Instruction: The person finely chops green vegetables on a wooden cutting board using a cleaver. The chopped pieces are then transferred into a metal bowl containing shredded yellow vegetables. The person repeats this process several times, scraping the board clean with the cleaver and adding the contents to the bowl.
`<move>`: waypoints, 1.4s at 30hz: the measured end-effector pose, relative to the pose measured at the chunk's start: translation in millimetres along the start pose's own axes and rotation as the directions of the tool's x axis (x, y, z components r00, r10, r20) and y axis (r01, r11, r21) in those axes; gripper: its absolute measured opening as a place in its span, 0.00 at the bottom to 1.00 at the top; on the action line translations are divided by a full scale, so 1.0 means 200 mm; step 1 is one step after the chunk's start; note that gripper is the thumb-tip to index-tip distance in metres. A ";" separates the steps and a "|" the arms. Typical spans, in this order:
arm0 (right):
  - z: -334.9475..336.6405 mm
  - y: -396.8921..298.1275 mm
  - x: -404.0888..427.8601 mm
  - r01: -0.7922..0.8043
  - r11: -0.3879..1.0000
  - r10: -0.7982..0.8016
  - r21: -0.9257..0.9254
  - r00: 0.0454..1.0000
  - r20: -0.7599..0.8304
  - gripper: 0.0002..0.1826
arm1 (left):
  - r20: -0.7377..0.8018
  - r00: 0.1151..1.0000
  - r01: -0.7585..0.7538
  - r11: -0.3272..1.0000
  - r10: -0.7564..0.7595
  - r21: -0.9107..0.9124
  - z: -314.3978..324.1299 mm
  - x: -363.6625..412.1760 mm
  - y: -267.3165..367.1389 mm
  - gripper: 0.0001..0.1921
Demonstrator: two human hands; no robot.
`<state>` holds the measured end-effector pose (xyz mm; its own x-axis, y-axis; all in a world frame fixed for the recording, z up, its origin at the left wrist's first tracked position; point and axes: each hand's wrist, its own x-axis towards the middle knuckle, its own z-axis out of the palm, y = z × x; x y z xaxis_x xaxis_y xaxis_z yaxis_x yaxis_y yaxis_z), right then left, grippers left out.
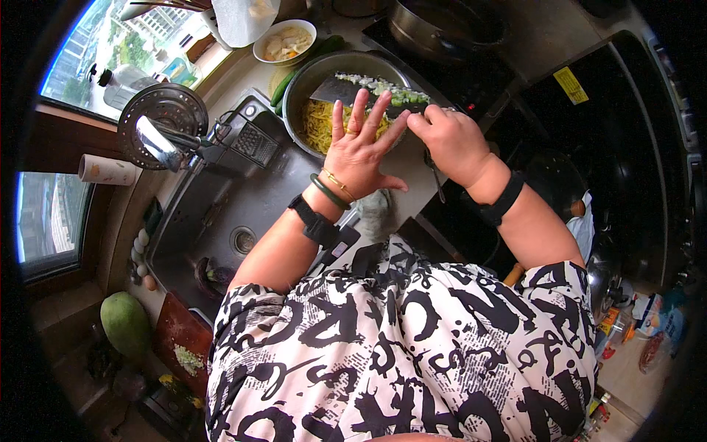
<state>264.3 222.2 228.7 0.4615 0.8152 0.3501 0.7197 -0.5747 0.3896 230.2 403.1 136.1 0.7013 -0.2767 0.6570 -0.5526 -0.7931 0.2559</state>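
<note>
My right hand (455, 146) is closed on a kitchen cleaver, whose handle is hidden in the fist. The broad cleaver blade (331, 93) lies flat across the top of a large metal bowl (295, 113). Chopped scallion (406, 97), white and green, rests along the blade. Beneath it, yellow shreds (316, 131) fill part of the bowl. My left hand (359, 146) is spread palm down above the bowl's near side, holding nothing. Its fingertips reach close to the blade; whether they touch it I cannot tell.
Left of me is a steel sink (221, 215) with a box grater (254, 141) and dark eggplants (212, 275). A white bowl of food (284, 44) and a cucumber (283, 88) sit beyond. A metal pan (411, 27) stands on the stove. A cutting board (174, 326) holds chopped bits.
</note>
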 end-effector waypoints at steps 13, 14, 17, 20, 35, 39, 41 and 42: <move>-0.01 0.06 0.00 0.192 0.981 -0.191 -0.043 0.981 0.018 0.04 | 0.014 0.989 0.148 0.987 -0.149 0.067 0.09 -0.01 -0.24 0.70; -0.01 0.06 0.01 0.209 0.977 -0.207 -0.050 0.978 0.038 0.04 | 0.047 0.993 0.105 0.993 -0.107 0.046 0.08 0.05 -0.17 0.70; -0.02 0.03 0.04 0.266 0.962 -0.265 -0.054 0.964 0.017 0.04 | 0.041 0.991 -0.120 0.982 0.127 -0.145 0.08 0.14 -0.04 0.71; 0.01 0.03 0.04 0.291 0.943 -0.273 -0.160 0.954 0.124 0.05 | 0.048 0.994 -0.089 0.975 0.101 -0.203 0.08 0.17 -0.03 0.71; -0.13 0.06 0.19 0.353 0.903 -0.307 -0.244 0.929 0.208 0.04 | 0.075 0.986 0.147 0.989 -0.146 -0.012 0.10 0.14 -0.15 0.74; -0.20 0.13 0.18 0.325 0.910 -0.297 -0.258 0.944 0.143 0.02 | 0.253 0.920 0.244 0.942 -0.301 0.232 0.14 0.05 -0.32 0.74; -0.23 0.16 0.17 0.325 0.915 -0.299 -0.238 0.944 0.138 0.03 | 0.366 0.841 0.310 0.909 -0.399 0.278 0.14 0.02 -0.36 0.72; -0.24 0.18 0.16 0.314 0.913 -0.286 -0.260 0.948 0.140 0.03 | 0.354 0.849 0.299 0.909 -0.393 0.291 0.15 0.01 -0.37 0.72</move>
<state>280.1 225.2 294.0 0.3043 0.9472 0.1013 0.6669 -0.2878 0.6873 285.7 444.6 96.2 0.9718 -0.1156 0.2056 -0.1615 -0.9614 0.2228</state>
